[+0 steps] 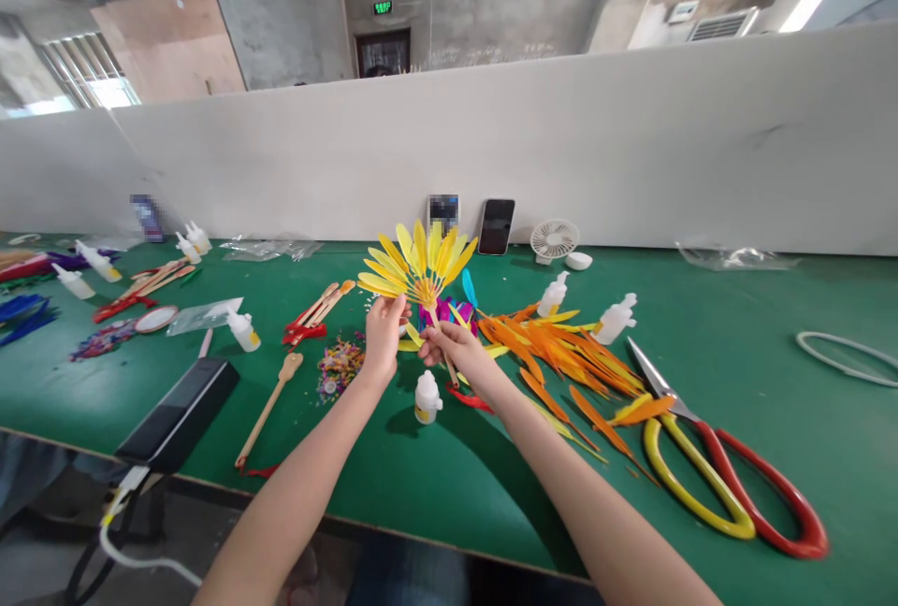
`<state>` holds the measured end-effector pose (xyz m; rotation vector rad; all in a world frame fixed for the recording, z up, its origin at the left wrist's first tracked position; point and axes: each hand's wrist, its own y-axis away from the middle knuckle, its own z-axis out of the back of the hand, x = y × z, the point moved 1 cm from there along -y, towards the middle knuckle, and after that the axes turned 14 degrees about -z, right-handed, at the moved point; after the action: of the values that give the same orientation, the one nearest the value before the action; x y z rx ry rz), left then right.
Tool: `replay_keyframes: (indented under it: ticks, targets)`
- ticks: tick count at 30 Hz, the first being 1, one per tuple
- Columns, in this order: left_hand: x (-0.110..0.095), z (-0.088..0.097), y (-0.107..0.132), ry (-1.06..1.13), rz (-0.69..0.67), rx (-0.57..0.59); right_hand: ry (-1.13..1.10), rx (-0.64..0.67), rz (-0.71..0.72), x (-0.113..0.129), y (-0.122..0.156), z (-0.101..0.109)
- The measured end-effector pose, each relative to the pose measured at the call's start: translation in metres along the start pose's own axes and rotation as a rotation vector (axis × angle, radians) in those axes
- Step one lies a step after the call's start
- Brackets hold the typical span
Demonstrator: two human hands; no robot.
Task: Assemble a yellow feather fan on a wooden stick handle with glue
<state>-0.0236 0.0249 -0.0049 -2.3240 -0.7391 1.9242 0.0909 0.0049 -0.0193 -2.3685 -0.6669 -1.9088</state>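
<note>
A fan of yellow feathers (pixel 421 255) spreads from the top of a thin wooden stick (pixel 433 316). My right hand (pixel 459 349) is closed around this stick below the feathers. My left hand (pixel 383 335) has its fingers curled together at the lower left of the feathers; its fingertips are at their base, and the exact contact is partly hidden. A small white glue bottle (pixel 427 398) stands upright just below my hands. Behind the right hand lie purple feathers (pixel 459 314) and loose yellow ones, and to its right a pile of orange feathers (pixel 561 349).
Large scissors (pixel 730 466) with red and yellow handles lie at the right. Two glue bottles (pixel 617 318) stand behind the orange feathers. Mixed beads (pixel 340 367), a wooden stick (pixel 270 410) and a black box (pixel 179 414) are at left. A phone (pixel 497 227) and fan (pixel 554 239) stand behind.
</note>
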Motion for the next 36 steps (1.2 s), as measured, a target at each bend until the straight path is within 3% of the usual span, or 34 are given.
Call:
replay_keyframes:
  ticks: [8,20,36]
  targets:
    - [-0.0019,-0.0014,0.0042,-0.041,-0.002,-0.025,-0.008,-0.015,0.004,0.0002,0.0006,-0.0009]
    - [-0.0029,-0.0045,0.0038,-0.022,-0.018,0.054,0.014,0.027,-0.006,0.0008,0.0014,-0.0008]
    - [-0.0007,-0.0074,0.0063,0.006,-0.005,0.043,0.038,0.052,-0.007,0.0005,0.0022,-0.0004]
